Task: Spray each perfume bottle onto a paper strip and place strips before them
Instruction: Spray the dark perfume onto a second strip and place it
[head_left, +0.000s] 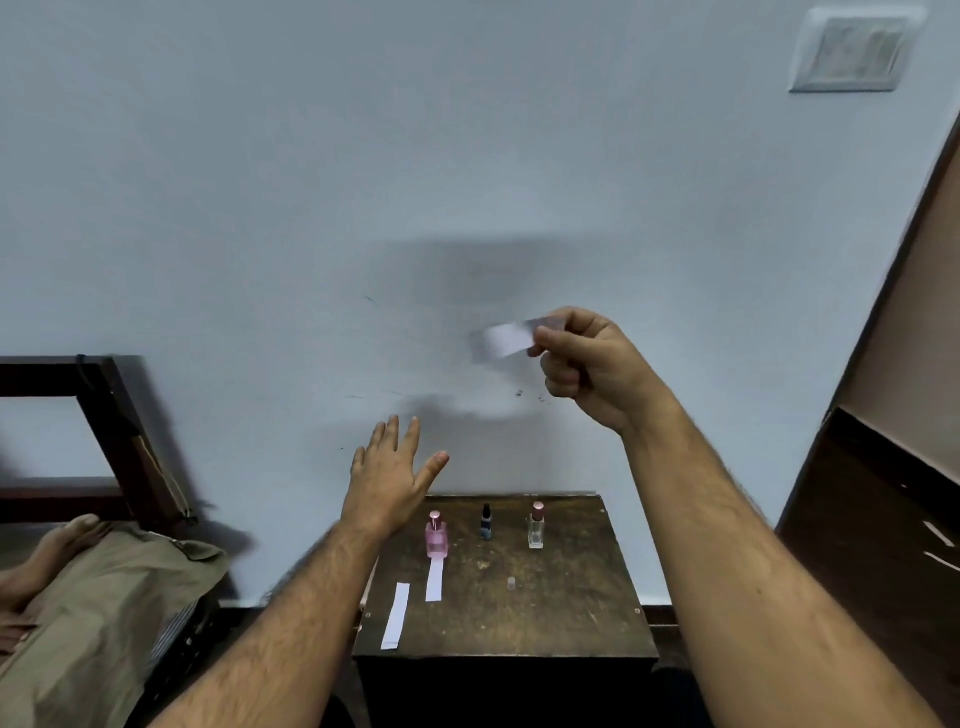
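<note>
Dark wooden stool (571, 613) at 6: I see right hand (587, 364) pinching blurred strip (506, 340), long axis toward 9, high above blue bottle (486, 521); left hand (389, 483) spread, empty.

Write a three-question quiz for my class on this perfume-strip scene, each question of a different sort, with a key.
1. True or false: the right hand pinches a paper strip raised above the wooden table.
2. Multiple choice: the strip on the table that touches a bottle lies before which one? A) the pink perfume bottle B) the dark blue bottle C) the clear bottle with the rose cap
3. Fill in: the left hand holds ____.

Key: 1 true; 2 A; 3 nothing, its fingers are spread open. A second loose strip lies nearer the table's left edge, and a small clear cap sits mid-table.
</note>
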